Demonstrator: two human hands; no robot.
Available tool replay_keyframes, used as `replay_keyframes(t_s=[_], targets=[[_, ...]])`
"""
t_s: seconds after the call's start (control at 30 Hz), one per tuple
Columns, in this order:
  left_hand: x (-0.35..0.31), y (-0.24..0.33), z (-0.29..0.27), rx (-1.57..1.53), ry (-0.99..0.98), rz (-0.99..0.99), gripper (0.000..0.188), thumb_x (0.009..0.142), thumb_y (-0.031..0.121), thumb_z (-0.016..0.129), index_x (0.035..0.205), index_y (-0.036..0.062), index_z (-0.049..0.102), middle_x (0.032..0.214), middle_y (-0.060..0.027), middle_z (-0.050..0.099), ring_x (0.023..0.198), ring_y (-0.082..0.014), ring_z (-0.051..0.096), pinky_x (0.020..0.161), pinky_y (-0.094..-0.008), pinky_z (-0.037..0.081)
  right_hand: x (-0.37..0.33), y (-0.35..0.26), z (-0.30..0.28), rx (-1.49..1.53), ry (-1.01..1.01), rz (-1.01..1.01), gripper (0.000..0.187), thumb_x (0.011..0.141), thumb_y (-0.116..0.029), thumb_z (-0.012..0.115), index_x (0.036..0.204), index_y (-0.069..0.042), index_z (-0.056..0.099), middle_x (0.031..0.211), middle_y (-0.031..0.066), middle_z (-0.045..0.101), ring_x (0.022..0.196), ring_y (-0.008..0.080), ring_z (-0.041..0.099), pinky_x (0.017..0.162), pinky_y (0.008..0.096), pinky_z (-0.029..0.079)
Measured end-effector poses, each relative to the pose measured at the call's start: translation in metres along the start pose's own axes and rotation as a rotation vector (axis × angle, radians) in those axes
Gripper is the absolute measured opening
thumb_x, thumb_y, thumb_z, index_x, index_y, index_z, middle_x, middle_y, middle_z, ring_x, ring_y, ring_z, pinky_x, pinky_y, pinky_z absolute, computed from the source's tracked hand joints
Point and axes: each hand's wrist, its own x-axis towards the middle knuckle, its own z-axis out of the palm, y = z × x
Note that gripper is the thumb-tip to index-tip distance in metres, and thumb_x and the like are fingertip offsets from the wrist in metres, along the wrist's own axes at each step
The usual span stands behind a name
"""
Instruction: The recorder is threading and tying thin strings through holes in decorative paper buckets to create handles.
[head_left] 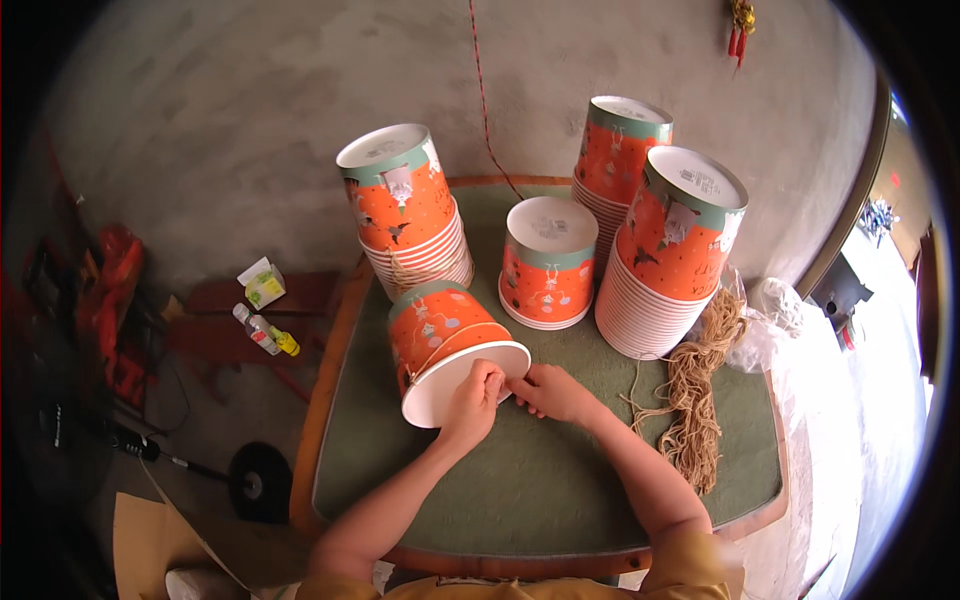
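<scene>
A paper bucket (440, 325), orange with a green band, lies tilted on the table, its white mouth facing me. A thin twine strand runs around its side from the left part of the rim. My left hand (478, 395) is closed in front of the mouth, its fingers pinched by the right part of the rim. Just outside that rim, my right hand (550, 393) is closed too, fingertips close to the left ones. What either pinches is too small to make out. A hank of brown twine (705, 385) lies right of my right forearm.
Upside-down bucket stacks stand at the back left (400, 215), back right (625, 150) and right (680, 240). A shorter upturned bucket (548, 260) is between them. Clear plastic bags (770, 320) lie by the right edge. Left of the green-topped table (560, 490), bottles (262, 330) rest on a bench.
</scene>
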Motion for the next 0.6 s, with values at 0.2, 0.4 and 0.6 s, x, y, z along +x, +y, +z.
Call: replay_keyframes(t_s=[0.2, 0.4, 0.6], targets=[[0.0, -0.003, 0.005, 0.145, 0.004, 0.238, 0.01, 0.102, 0.013, 0.05, 0.103, 0.0046, 0.044, 0.085, -0.0154, 0.058, 0.083, -0.0362, 0.061, 0.071, -0.0436, 0.049, -0.027, 0.0, 0.006, -0.651, 0.484, -0.286, 0.043, 0.089, -0.037, 0.067, 0.116, -0.004, 0.062, 0.093, 0.0116, 0.066, 0.084, 0.0293, 0.066, 0.075, 0.0406, 0.055], [0.003, -0.006, 0.004, 0.295, -0.008, 0.317, 0.009, 0.099, 0.009, 0.05, 0.101, 0.004, 0.043, 0.091, -0.0173, 0.06, 0.09, -0.0403, 0.061, 0.073, -0.049, 0.047, -0.055, -0.02, 0.01, -0.824, 0.844, -0.338, 0.085, 0.08, -0.025, 0.076, 0.15, -0.005, 0.033, 0.097, 0.0083, 0.063, 0.084, 0.0248, 0.06, 0.075, 0.036, 0.053], [0.002, 0.006, 0.006, 0.379, -0.049, 0.278, 0.007, 0.098, 0.01, 0.05, 0.1, 0.006, 0.044, 0.093, -0.0151, 0.061, 0.094, -0.0377, 0.06, 0.075, -0.05, 0.048, -0.062, -0.039, 0.019, -0.83, 0.924, -0.586, 0.089, 0.079, -0.018, 0.077, 0.154, -0.007, 0.029, 0.101, 0.0079, 0.066, 0.074, 0.0242, 0.058, 0.069, 0.0353, 0.053]])
